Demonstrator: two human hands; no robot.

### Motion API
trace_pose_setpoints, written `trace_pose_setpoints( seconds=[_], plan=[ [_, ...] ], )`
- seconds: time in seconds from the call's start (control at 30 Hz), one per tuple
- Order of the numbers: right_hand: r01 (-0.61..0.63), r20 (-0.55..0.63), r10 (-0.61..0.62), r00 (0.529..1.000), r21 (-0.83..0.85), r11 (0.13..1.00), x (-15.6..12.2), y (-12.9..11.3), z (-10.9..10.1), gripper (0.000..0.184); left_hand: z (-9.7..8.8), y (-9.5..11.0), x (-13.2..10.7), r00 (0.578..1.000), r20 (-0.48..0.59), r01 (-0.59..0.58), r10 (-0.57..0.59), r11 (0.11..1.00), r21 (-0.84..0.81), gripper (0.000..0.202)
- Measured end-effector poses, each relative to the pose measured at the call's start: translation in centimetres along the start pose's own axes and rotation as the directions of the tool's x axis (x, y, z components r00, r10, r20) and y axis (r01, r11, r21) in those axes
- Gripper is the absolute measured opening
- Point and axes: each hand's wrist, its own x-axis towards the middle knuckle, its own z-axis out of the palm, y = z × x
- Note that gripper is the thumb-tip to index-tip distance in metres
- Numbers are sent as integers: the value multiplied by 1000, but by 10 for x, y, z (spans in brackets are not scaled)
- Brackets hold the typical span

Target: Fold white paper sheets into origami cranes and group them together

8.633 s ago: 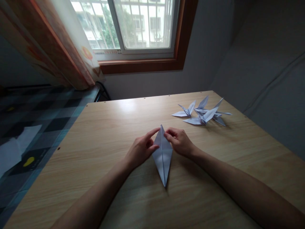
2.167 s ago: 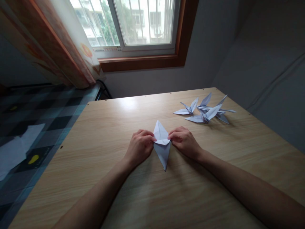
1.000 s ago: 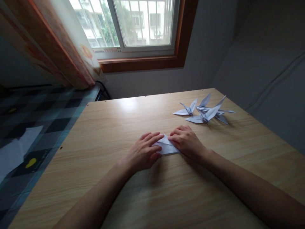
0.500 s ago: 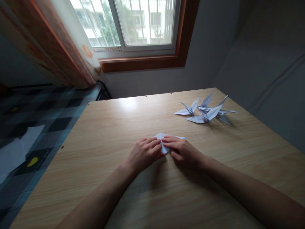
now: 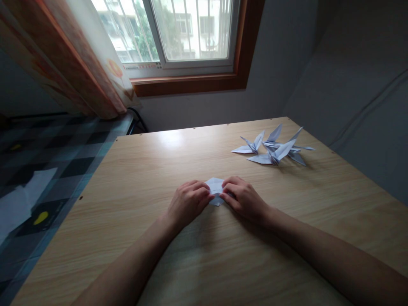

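Note:
A small folded sheet of white paper [image 5: 216,185] lies on the wooden tabletop [image 5: 153,170], its middle showing between my two hands. My left hand [image 5: 190,197] grips its left side, fingers bent over the edge and thumb near the lower part. On the other side my right hand [image 5: 244,196] pinches the paper's right side between thumb and fingers. Both side ends of the paper are hidden under the fingers. Beyond my right hand, several folded paper cranes [image 5: 274,154] stand close together, some overlapping.
To the left, lower than the tabletop, a dark checked cloth [image 5: 92,138] carries loose white paper [image 5: 19,208]. A curtain [image 5: 95,76] hangs at the back left beside the window [image 5: 194,32]. A wall [image 5: 360,106] runs along the right.
My right hand has drawn its fingers back from the paper's middle to its right side and now pinches there. My left hand has shifted slightly left. More of the paper's centre shows.

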Motion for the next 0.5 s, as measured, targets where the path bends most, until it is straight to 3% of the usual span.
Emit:
trace_pose_setpoints(
  seconds=[0.23, 0.33, 0.5],
  plan=[
    [-104, -6, 104, 995, -69, 992, 3, -1, 3, 5, 0, 2, 2, 997, 20, 77, -78, 996, 52, 16],
    [-113, -10, 113, 994, -43, 993, 3, 1, 4, 4, 1, 1, 1, 998, 56, 33, -38, 995, 95, 11],
    [-123, -2, 123, 992, 32, 992, 5, 4, 0, 16, 0, 3, 0, 989, 141, -77, 49, 977, 200, 26]
  ],
)
